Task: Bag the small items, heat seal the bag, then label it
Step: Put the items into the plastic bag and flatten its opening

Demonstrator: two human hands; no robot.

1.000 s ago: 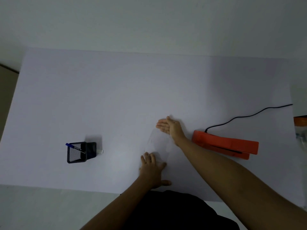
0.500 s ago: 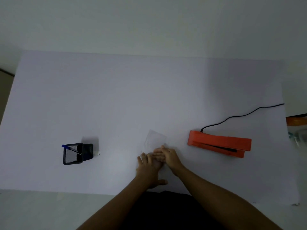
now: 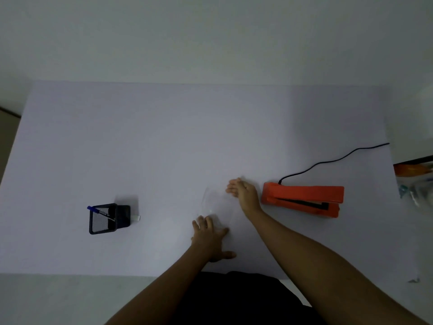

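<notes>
Clear bag flattened on the table

The clear plastic bag (image 3: 216,205) was pinned flat on the white table (image 3: 164,148) by the left hand (image 3: 209,238), fingers spread; the right hand (image 3: 242,192), fingers extended together, was laid along its far edge, probably to smooth it, beside the orange heat sealer (image 3: 302,200).

At three o'clock an orange thing (image 3: 413,169) and clear plastic (image 3: 416,192) are cut by the frame edge, their contents blurred, the cord (image 3: 332,161) runs off the bench (image 3: 164,141), and the clear bag (image 3: 216,202) is too faint to trace.
</notes>
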